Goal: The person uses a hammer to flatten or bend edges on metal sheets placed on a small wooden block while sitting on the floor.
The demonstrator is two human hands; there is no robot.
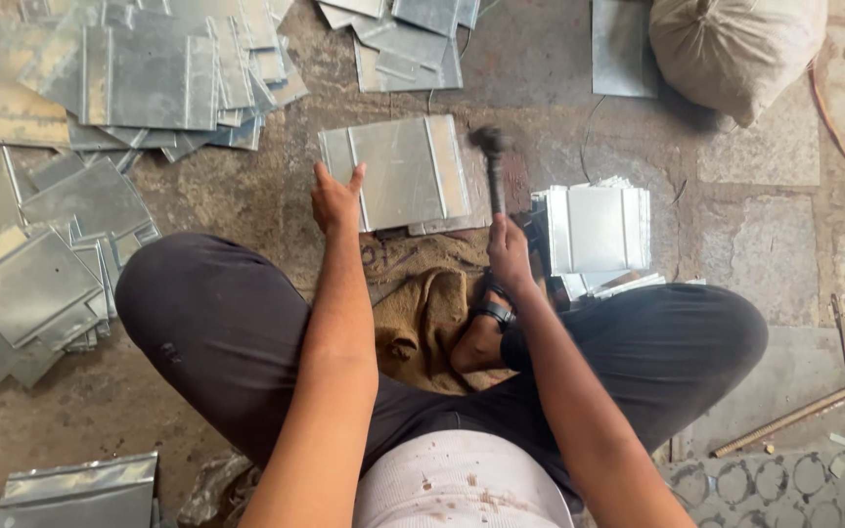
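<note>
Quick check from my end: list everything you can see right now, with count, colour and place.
metal sheet being worked: one, grey, on the floor ahead of the knees
hammer: one, dark, raised over that sheet's right edge
sheet piles: several, grey, upper left, left and top centre
bright sheet stack: one, silvery, right of the hammer
sack: one, off-white, top right
burlap cloth: one, brown, between the legs
rods: two, rusty, on the floor at right
left hand: on the worked sheet's left edge
right hand: gripping the hammer handle
</note>
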